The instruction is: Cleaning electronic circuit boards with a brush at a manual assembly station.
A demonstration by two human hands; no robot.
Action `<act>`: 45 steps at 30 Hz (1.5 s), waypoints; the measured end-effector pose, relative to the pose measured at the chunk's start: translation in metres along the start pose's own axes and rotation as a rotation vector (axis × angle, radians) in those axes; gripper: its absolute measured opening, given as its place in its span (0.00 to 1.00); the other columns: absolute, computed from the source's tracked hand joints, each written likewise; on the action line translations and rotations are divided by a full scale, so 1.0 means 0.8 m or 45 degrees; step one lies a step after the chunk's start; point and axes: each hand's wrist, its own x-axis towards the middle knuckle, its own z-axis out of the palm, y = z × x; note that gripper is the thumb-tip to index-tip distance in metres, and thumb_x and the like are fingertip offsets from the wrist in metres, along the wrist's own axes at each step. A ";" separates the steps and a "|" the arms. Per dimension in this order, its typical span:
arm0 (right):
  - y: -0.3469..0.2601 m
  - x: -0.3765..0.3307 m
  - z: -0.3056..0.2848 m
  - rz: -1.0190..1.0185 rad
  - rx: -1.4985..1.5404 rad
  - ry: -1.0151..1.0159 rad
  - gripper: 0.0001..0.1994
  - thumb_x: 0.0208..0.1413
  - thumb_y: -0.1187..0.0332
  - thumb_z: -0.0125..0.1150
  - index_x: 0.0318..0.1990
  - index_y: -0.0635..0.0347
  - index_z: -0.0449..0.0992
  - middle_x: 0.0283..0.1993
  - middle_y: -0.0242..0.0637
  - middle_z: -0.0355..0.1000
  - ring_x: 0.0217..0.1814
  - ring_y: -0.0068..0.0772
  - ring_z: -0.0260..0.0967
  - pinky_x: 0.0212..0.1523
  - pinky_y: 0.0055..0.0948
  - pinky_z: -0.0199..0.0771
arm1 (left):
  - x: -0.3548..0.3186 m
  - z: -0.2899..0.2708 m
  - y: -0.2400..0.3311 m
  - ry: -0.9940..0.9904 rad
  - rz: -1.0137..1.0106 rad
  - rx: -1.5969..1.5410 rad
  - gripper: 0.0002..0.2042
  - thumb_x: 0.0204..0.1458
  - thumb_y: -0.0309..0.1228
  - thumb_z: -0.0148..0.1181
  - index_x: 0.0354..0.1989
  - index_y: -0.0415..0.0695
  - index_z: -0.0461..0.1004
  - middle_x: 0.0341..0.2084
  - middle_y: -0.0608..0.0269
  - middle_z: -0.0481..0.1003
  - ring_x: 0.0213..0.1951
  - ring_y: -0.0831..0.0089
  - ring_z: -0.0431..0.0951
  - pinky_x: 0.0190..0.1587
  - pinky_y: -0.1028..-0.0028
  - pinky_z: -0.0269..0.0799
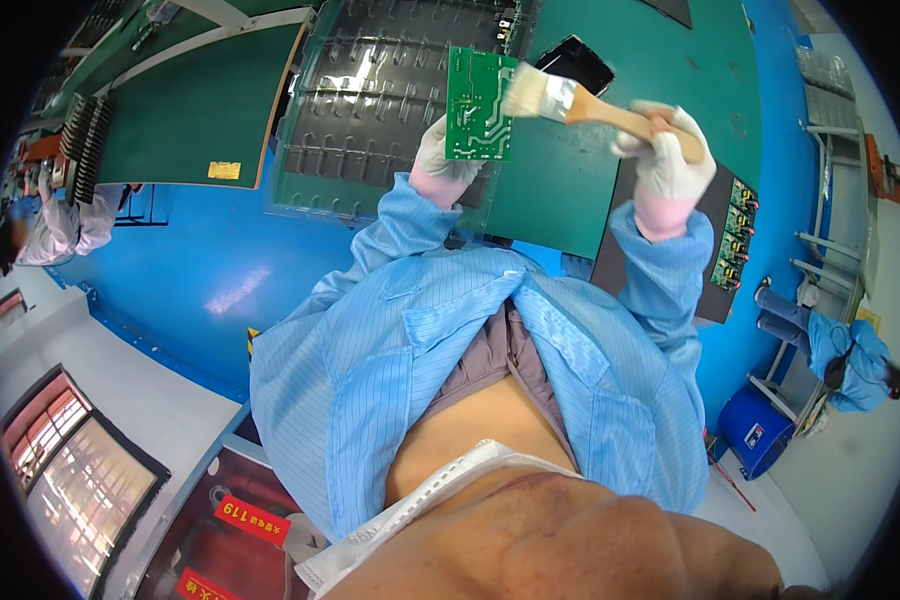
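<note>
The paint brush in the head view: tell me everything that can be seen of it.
The paint brush is flat, with pale bristles, a shiny metal ferrule and a light wooden handle. It lies roughly level, bristles pointing to the person's left. The gloved right hand grips the handle's end. The bristle tips meet the upper right edge of the green circuit board, which the gloved left hand holds upright from below.

clear plastic tray (370,100) with moulded slots lies on green bench mat (560,190) | row of small green boards (735,235) at bench's right edge | blue bin (755,430) on floor | seated co-worker (850,350) in blue coat at right | co-worker (60,225) in white at left
</note>
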 end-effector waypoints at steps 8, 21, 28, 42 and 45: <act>-0.017 0.006 0.044 -0.101 0.182 -0.095 0.11 0.50 0.78 0.47 0.41 0.74 0.68 0.37 0.54 0.70 0.19 0.33 0.68 0.21 0.23 0.73 | 0.007 0.002 -0.004 -0.071 -0.069 -0.021 0.16 0.45 0.22 0.58 0.44 0.36 0.68 0.37 0.55 0.75 0.37 0.68 0.77 0.40 0.72 0.75; -0.013 -0.013 0.016 -0.047 0.001 -0.018 0.08 0.51 0.78 0.47 0.37 0.74 0.68 0.38 0.54 0.69 0.21 0.30 0.66 0.22 0.23 0.70 | 0.009 -0.014 0.003 -0.012 -0.015 -0.302 0.18 0.46 0.20 0.57 0.47 0.34 0.65 0.42 0.54 0.72 0.39 0.67 0.76 0.40 0.76 0.75; -0.009 -0.036 0.042 0.098 0.032 -0.125 0.06 0.51 0.78 0.47 0.35 0.74 0.67 0.38 0.54 0.68 0.21 0.30 0.66 0.23 0.22 0.70 | 0.016 -0.021 -0.001 0.023 0.046 -0.160 0.17 0.47 0.19 0.55 0.48 0.35 0.65 0.42 0.55 0.71 0.39 0.67 0.75 0.38 0.78 0.76; -0.003 -0.034 0.003 -0.090 -0.252 -0.142 0.02 0.49 0.79 0.53 0.30 0.70 0.69 0.38 0.50 0.69 0.20 0.31 0.67 0.21 0.22 0.69 | 0.012 -0.012 0.020 -0.022 0.022 -0.221 0.15 0.48 0.19 0.54 0.46 0.36 0.65 0.40 0.54 0.72 0.39 0.66 0.76 0.40 0.75 0.76; -0.018 -0.025 0.020 0.015 -0.083 -0.087 0.03 0.49 0.77 0.55 0.29 0.69 0.69 0.33 0.46 0.69 0.18 0.29 0.66 0.20 0.20 0.68 | 0.014 -0.014 0.019 -0.001 0.042 -0.222 0.16 0.48 0.19 0.53 0.47 0.36 0.65 0.41 0.53 0.72 0.40 0.65 0.76 0.42 0.74 0.75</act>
